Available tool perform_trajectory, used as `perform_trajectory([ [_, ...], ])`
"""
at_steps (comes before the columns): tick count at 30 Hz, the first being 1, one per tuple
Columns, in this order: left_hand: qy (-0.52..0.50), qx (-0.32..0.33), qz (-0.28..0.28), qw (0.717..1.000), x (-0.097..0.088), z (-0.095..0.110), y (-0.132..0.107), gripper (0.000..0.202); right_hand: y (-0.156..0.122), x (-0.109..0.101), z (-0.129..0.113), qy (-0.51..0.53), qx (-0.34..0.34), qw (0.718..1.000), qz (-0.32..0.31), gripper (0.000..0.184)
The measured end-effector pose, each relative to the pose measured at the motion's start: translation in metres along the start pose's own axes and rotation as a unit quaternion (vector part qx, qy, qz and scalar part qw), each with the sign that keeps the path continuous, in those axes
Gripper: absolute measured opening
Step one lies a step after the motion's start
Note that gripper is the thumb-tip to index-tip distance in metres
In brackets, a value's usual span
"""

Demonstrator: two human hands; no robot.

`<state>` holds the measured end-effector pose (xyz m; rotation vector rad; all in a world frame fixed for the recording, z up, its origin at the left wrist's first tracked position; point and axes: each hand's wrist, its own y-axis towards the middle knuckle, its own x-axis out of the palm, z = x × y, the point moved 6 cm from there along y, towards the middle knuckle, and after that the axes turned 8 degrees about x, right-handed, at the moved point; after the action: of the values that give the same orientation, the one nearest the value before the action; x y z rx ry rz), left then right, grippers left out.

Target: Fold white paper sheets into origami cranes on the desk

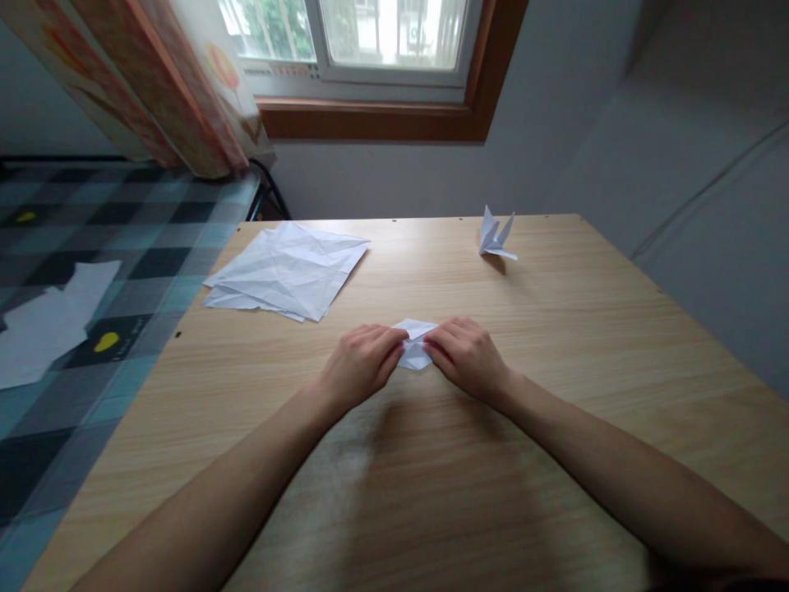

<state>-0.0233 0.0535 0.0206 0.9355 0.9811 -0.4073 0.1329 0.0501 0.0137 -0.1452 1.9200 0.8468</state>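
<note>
Hands meet at frame centre on the wooden table [555,345]: left hand [361,362] and right hand [468,355], fingers curled, both pinch a small folded white paper [415,344] lying flat between them. Stack of creased sheets [287,271] upper left; finished paper crane [495,237] upper right, well apart.

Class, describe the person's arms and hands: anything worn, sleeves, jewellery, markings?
The left hand and right hand are bare: no gloves, rings or watch. The left forearm and right forearm are uncovered; no band or marking shows. A dark strip at the frame's bottom right may be a sleeve.
</note>
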Motion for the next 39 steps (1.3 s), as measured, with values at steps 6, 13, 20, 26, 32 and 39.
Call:
perform_trajectory([
  [6,0.032,0.036,-0.029,0.998,0.003,0.002,0.002,0.027,0.001,0.000,0.001,0.006,0.021,1.000,0.000,0.012],
  [13,0.074,0.069,-0.097,0.990,0.004,0.012,0.002,0.030,-0.001,0.000,-0.006,0.056,-0.041,0.997,-0.036,0.028],
  [20,0.087,0.073,-0.102,0.988,0.006,0.010,0.001,0.032,-0.002,-0.008,-0.005,0.041,-0.142,0.988,-0.037,0.016],
  [26,0.076,0.078,-0.100,0.989,0.005,0.009,0.002,0.036,-0.002,-0.014,-0.013,-0.002,-0.202,0.978,-0.046,0.017],
  [32,0.068,0.076,-0.099,0.990,0.005,0.010,0.002,0.037,-0.007,-0.010,-0.016,-0.072,-0.211,0.970,-0.098,0.023],
  [39,0.062,0.077,-0.105,0.990,0.005,0.011,0.002,0.047,-0.005,-0.009,-0.011,-0.057,-0.176,0.981,-0.053,0.024],
])
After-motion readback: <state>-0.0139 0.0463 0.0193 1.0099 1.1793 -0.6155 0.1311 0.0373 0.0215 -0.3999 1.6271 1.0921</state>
